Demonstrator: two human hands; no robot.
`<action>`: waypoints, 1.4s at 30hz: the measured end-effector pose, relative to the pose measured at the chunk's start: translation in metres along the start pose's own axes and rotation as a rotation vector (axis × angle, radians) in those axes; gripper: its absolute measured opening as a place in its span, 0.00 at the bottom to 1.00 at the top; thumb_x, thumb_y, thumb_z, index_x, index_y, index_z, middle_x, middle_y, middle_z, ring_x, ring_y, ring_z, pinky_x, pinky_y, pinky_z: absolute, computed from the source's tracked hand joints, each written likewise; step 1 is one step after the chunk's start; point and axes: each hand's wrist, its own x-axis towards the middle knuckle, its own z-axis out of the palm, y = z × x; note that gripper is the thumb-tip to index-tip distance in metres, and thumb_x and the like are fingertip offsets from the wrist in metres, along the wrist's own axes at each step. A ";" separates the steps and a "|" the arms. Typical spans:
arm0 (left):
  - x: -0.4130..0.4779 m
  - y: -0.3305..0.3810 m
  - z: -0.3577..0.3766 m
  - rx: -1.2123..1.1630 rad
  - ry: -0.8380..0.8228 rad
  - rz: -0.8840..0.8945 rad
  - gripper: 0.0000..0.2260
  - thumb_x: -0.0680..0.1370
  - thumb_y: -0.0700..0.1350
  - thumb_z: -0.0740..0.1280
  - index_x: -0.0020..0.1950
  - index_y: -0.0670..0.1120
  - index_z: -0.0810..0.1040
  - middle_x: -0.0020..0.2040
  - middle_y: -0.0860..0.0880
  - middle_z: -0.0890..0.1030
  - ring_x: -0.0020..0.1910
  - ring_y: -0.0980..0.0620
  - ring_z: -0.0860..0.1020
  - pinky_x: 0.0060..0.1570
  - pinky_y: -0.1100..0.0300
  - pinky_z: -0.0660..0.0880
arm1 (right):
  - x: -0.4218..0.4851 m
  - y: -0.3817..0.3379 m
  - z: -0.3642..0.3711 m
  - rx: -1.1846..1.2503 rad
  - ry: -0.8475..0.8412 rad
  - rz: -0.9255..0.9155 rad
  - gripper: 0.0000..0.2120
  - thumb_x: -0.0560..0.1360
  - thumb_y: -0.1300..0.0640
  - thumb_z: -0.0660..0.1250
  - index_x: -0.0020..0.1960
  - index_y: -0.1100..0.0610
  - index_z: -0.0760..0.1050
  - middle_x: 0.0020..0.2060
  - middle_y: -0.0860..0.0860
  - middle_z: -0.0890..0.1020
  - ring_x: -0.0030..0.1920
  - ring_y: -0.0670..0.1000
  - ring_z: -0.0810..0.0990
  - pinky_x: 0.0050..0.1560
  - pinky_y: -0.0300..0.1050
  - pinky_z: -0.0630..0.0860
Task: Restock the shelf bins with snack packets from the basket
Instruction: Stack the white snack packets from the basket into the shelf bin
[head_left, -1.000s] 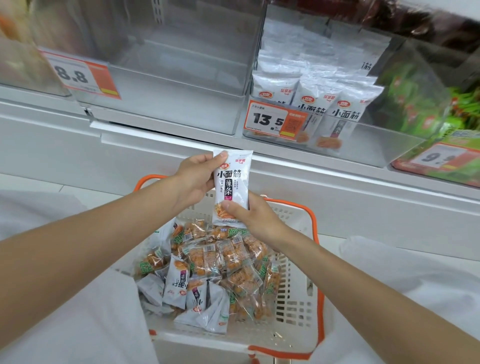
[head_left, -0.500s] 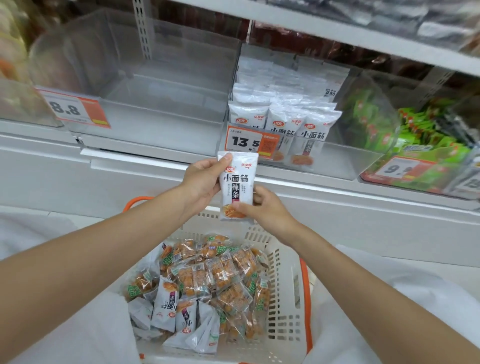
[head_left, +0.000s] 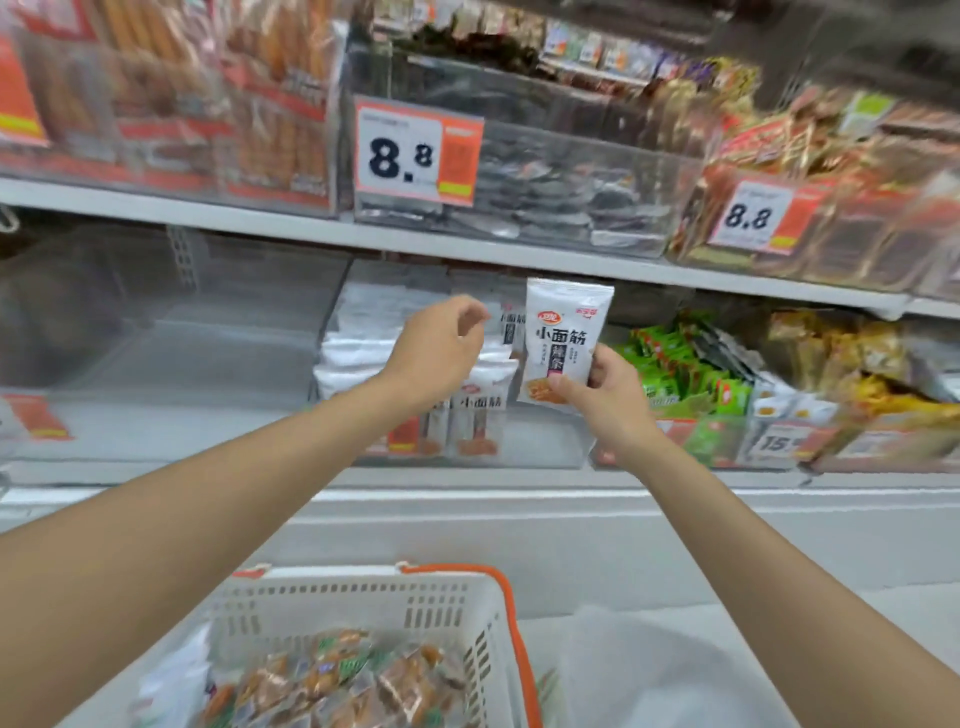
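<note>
Your right hand (head_left: 605, 400) grips a white snack packet (head_left: 563, 340) by its lower edge, thumb across the printed front, holding it upright in front of the lower shelf. The packet sits just below the front lip of the upper shelf (head_left: 467, 249) and before the clear shelf bin (head_left: 540, 447) that already holds matching white packets (head_left: 415, 353) standing in rows. Your left hand (head_left: 441, 348) is free of the packet, fingers loosely curled and holding nothing, hovering just beside it over the same bin.

To the left, a neighbouring clear bin (head_left: 171, 374) on the lower shelf looks bare inside. To the right, another bin carries green packets (head_left: 685, 369).

On the upper shelf, a price tag reading 8.8 (head_left: 418, 150) is fixed to the front of a clear bin with dark packets; a second 8.8 tag (head_left: 753, 215) sits further right.

At the bottom edge of the view, the white basket (head_left: 363, 597) with an orange handle (head_left: 511, 623) holds a heap of small orange-and-green snack packets (head_left: 337, 686), blurred.
</note>
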 end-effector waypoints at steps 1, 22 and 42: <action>0.010 0.000 0.003 0.068 -0.039 0.003 0.13 0.81 0.41 0.60 0.63 0.46 0.77 0.61 0.50 0.79 0.58 0.52 0.77 0.58 0.61 0.71 | 0.007 0.004 -0.006 -0.025 0.022 -0.005 0.14 0.73 0.72 0.68 0.56 0.59 0.75 0.47 0.49 0.83 0.39 0.37 0.82 0.40 0.31 0.77; 0.128 -0.062 0.039 0.877 -0.457 -0.021 0.30 0.81 0.65 0.44 0.80 0.55 0.44 0.80 0.54 0.43 0.79 0.53 0.43 0.75 0.42 0.39 | 0.209 0.116 0.074 -0.279 -0.166 0.376 0.28 0.75 0.64 0.67 0.71 0.60 0.59 0.62 0.56 0.75 0.61 0.58 0.76 0.59 0.50 0.75; 0.112 -0.046 0.028 0.709 -0.397 -0.007 0.26 0.83 0.60 0.48 0.79 0.53 0.53 0.80 0.52 0.53 0.79 0.50 0.50 0.76 0.44 0.44 | 0.145 0.054 0.047 -0.378 -0.072 0.293 0.14 0.80 0.64 0.60 0.63 0.67 0.73 0.55 0.60 0.79 0.46 0.55 0.77 0.33 0.33 0.72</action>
